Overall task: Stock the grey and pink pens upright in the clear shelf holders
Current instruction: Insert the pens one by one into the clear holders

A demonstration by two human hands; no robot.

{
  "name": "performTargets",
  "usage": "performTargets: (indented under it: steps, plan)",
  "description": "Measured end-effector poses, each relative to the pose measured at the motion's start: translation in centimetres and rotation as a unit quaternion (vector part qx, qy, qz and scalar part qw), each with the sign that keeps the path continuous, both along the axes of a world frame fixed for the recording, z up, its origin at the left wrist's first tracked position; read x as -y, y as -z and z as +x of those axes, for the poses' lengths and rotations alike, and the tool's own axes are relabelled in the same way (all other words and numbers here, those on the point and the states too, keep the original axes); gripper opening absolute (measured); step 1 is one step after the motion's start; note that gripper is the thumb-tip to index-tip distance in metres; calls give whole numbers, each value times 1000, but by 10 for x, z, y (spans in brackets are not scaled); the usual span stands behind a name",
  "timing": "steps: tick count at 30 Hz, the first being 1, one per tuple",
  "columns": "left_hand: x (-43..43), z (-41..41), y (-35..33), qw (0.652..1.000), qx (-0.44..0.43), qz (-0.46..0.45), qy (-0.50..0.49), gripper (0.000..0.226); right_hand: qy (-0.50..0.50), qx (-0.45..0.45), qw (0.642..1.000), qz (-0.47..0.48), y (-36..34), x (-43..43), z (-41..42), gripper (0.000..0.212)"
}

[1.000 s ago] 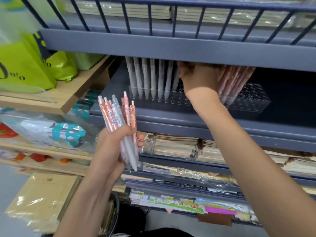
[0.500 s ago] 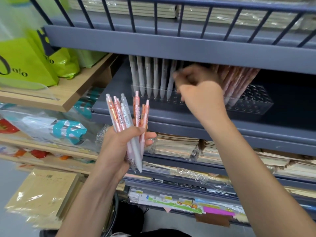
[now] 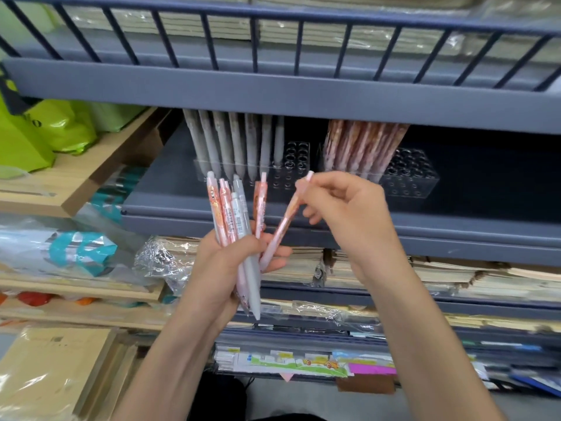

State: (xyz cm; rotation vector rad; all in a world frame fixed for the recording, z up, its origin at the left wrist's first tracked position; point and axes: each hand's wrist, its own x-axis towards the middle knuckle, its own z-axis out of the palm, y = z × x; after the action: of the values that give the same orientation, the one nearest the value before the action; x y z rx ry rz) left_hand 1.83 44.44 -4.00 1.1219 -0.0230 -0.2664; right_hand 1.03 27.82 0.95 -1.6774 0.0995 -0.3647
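pink pen (image 3: pixel 283 224) pinched near its top by right hand (image 3: pixel 349 214), tip among pen bundle (image 3: pixel 235 220) gripped in left hand (image 3: pixel 224 268), below grey pens (image 3: pixel 233 141) and pink pens (image 3: pixel 361 144) upright in clear holders (image 3: pixel 406 180) on grey shelf (image 3: pixel 455 220)

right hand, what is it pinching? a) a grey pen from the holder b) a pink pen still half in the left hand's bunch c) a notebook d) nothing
b: the right hand pinches the top of a pink pen whose lower end sits in the left hand with the bunch.
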Motion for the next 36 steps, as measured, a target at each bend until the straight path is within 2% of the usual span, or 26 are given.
performTargets:
  steps: [2, 5, 9, 11, 14, 16, 20, 23, 26, 28, 31, 34, 36]
  plan:
    - [6, -1, 0, 1000, 9, 20, 14, 26, 43, 29, 997, 56, 0, 9, -6, 5]
    - [18, -3, -3, 998, 22, 32, 43, 29, 50, 35, 993, 101, 7, 13, -17, 5]
    - [32, -5, -3, 997, 28, 43, 51, 25, 27, -14, 996, 84, 20, 22, -31, 8]
    - [39, -7, -2, 997, 29, 49, 52, 26, 37, -7, 995, 88, 19, 34, -37, 8]
    - [48, -8, -1, 998, 13, 26, 46, 18, 107, 65, 984, 128, 11, 62, -40, 7]
    - [53, -8, -1, 999, -1, 13, 40, 21, 185, 122, 969, 110, 4, 82, -40, 5]
    - [59, -8, -3, 999, -12, 7, 38, 12, 289, 192, 935, 70, -2, 113, -26, 16]
    - [61, -8, -6, 999, -18, 4, 34, 13, 319, 183, 930, 14, -1, 127, -7, 18]
    - [61, -7, -8, 999, -20, -1, 33, 14, 279, 186, 941, -44, -1, 133, 14, 22]
    - [61, -7, -7, 999, -18, 0, 33, 14, 273, 135, 945, -116, -2, 139, 28, 24]
    - [61, -6, -6, 999, -11, 1, 37, 13, 278, 49, 923, -260, -4, 146, 41, 21]
    - [61, -6, -6, 999, -6, 3, 40, 13, 224, 15, 915, -334, -10, 146, 48, 26]
    - [60, -5, -5, 999, -3, 1, 38, 13, 202, -11, 898, -390, -13, 144, 51, 26]
